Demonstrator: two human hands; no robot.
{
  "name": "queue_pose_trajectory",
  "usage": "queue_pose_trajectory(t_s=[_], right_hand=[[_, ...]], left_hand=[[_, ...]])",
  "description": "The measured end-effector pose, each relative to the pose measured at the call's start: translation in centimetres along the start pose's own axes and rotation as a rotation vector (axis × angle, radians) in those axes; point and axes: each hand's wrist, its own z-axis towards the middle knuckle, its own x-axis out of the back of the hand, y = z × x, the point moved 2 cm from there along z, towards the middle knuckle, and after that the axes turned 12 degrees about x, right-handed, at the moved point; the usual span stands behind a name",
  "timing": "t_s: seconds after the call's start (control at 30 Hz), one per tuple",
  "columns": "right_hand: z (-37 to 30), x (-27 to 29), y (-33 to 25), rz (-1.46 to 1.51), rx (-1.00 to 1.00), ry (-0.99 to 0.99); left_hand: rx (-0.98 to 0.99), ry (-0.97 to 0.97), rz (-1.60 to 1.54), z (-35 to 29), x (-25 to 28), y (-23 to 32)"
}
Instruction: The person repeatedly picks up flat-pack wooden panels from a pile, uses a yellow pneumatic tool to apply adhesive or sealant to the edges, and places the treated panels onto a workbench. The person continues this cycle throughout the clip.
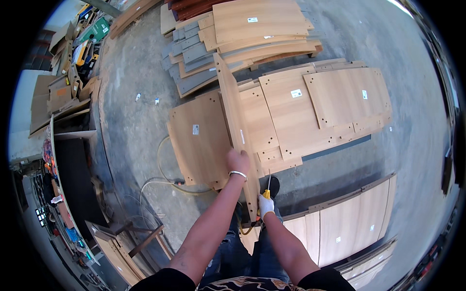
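Observation:
A long, narrow wood-grain panel stands on its edge, tilted, running away from me over the stacked boards. My left hand, with a bracelet at its wrist, is closed over the panel's upper edge near its middle. In a white glove, my right hand grips a yellow air blow gun with a thin metal nozzle pointing away from me. It is beside the near end of the panel, on its right. A yellow hose loops below that hand. Left of the panel lies a flat wood-grain board with corner holes.
Stacked wood-grain boards lie right of the panel. Another pile, with grey pieces, sits beyond. More boards are at the near right. A hose curls over the floor. Cardboard and a workbench line the left.

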Motion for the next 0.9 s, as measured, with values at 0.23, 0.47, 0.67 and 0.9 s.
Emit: queue_pose_trajectory(t_s=[0.23,0.47,0.67,0.9], right_hand=[[0.7,0.3,-0.2,0.246,0.024,-0.154],[2.9,4.1,0.4,0.304,-0.004,0.017],[1.4,9.3,-2.9,0.747,0.166,0.039],[-8.4,12.1,-20.0,0.571,0.56,-0.189]], left_hand=[[0.019,-0.051,-0.149,2.2,0.5,-0.8],[0.157,-0.24,-0.554,1.7,3.3,-3.5],[0.339,-0.436,-0.991,1.0,8.7,-9.9],[0.425,-0.693,-1.464,-1.3,9.7,-14.9]])
